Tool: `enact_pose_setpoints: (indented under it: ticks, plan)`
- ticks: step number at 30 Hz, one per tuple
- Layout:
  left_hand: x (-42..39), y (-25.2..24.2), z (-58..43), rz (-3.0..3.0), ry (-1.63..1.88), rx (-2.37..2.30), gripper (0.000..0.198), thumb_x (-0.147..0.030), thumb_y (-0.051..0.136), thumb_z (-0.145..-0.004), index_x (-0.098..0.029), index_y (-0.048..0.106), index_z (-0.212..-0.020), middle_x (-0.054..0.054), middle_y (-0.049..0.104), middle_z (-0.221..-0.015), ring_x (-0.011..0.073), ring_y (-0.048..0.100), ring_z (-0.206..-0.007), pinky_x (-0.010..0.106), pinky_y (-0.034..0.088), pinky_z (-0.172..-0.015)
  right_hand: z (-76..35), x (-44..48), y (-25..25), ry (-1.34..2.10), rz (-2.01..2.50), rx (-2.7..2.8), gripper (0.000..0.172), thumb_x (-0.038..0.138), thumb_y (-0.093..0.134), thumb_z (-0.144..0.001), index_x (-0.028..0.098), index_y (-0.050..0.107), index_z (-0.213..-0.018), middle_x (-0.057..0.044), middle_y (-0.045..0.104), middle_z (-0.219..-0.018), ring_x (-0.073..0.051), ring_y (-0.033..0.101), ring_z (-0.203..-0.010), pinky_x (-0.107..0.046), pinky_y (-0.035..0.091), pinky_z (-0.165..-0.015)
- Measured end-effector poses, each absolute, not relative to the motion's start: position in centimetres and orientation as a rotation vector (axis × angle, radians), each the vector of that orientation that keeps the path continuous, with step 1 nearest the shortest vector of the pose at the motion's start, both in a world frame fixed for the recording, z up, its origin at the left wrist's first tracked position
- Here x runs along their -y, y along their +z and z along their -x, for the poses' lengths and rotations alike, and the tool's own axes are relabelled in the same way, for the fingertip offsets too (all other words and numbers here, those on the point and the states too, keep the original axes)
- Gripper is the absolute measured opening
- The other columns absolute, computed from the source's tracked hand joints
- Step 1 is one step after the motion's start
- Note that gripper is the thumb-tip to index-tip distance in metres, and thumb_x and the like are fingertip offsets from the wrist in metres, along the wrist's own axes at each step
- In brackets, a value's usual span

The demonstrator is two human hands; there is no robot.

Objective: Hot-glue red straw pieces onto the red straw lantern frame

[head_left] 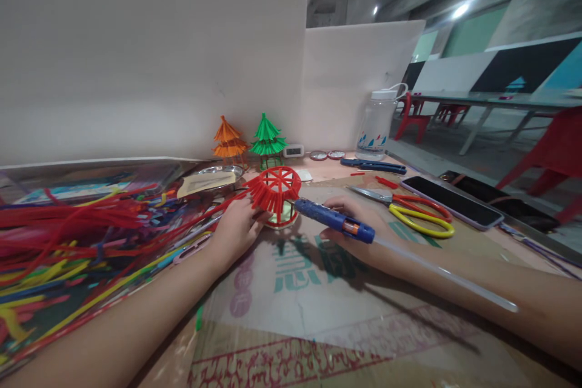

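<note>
Left hand: the red model (pixel 276 191) is gripped at its left side by the left hand (pixel 236 230), apparently so that it is kept steady; the fingertips are partly hidden by its fringe.
Right hand: the blue glue gun (pixel 334 220) is gripped by the right hand (pixel 357 227), most of whose fingers are covered by the tool.
Nozzle end: it is pointed at the model's right side, presumably for glue to be placed there; whether contact is made cannot be told.
Glue stick: the clear glue stick (pixel 445 273) is left jutting from the gun's rear, probably for feeding.
Red model: it is held above the printed sheet (pixel 291 309), between both hands; its far side is hidden.
Scissors: the scissors (pixel 421 218) are laid to the right, seemingly within reach.
Strips: the coloured strips (pixel 91 224) are heaped at left, blurred and cut off by the frame.
Behind: orange (pixel 227 140) and green models (pixel 268 139) are stood near the white board (pixel 150 60), perhaps out of the way.
</note>
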State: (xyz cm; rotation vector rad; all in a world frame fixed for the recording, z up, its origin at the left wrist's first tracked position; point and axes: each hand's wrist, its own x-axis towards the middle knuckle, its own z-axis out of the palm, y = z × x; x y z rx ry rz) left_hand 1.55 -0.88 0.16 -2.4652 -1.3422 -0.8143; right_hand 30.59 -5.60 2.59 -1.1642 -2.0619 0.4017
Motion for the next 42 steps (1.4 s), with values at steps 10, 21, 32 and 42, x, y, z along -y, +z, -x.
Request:
enact_pose_setpoints:
  ticks: [10,21,32,42]
  plan:
    - [1.06,0.21,-1.57,2.451,-0.781,1.353,0.02,-0.021,0.053,-0.093,-0.02,0.073,-0.093,0.01,0.072,-0.092,0.0268,0.067,-0.092,0.038,0.054,-0.086,-30.47,5.62,3.04,0.407,1.19,2.008,0.034,0.038,0.073,-0.08,0.028,0.067,-0.111,0.0,0.075,-0.081,-0.021,0.068,-0.07,-0.032,0.05,-0.064]
    - [0.98,0.08,-1.44,2.455,-0.77,1.317,0.023,-0.022,0.051,-0.096,-0.016,0.073,-0.1,0.013,0.073,-0.099,0.0286,0.067,-0.096,0.04,0.054,-0.086,-30.27,5.99,3.6,0.41,1.207,1.992,0.032,0.038,0.074,-0.078,0.026,0.067,-0.107,-0.002,0.075,-0.083,-0.02,0.068,-0.071,-0.031,0.05,-0.064]
    - [1.07,0.27,-1.6,2.472,-0.776,1.352,0.023,-0.021,0.052,-0.094,-0.016,0.074,-0.096,0.012,0.073,-0.096,0.0284,0.067,-0.095,0.041,0.054,-0.087,-30.99,5.55,2.63,0.313,1.037,2.097,0.031,0.035,0.075,-0.084,0.026,0.066,-0.113,-0.002,0.076,-0.089,-0.02,0.07,-0.074,-0.031,0.053,-0.068]
    - [0.66,-0.02,-1.39,2.499,-0.796,1.39,0.022,-0.025,0.053,-0.095,-0.017,0.073,-0.091,0.013,0.074,-0.1,0.029,0.067,-0.098,0.04,0.053,-0.088,-31.05,5.49,2.87,0.338,0.941,2.213,0.032,0.037,0.072,-0.088,0.025,0.065,-0.118,-0.007,0.075,-0.109,-0.022,0.072,-0.086,-0.034,0.055,-0.074]
